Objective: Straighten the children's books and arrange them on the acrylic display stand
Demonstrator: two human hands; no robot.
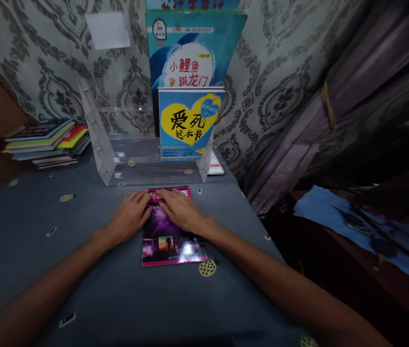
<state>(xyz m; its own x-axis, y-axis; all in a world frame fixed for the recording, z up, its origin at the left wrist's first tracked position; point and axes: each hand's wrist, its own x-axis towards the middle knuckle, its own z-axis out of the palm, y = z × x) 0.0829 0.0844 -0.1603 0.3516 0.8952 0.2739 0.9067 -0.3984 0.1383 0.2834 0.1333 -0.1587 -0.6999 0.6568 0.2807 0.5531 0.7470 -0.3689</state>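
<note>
A purple and pink book (170, 221) with a glossy cover lies flat on the grey-blue tablecloth (96, 299). My left hand (131, 213) rests palm down at its upper left edge, fingers stretched out over the cover and partly on the cloth. Across the upper part of the same cover lies my right hand (181, 208), flat with extended fingers. Neither hand grips the book. Just beyond it stands a clear acrylic book rack (117, 173). A blue book with a yellow heart (192, 124) leans upright at the rack's right side, in front of a taller teal book (197, 36).
Stacked books (50, 140) sit at the table's back left. A white card (108, 30) is on the patterned wall. To the right hangs a purple curtain (298, 140), and beyond the table edge a blue cloth (334, 212) lies on a dark red surface.
</note>
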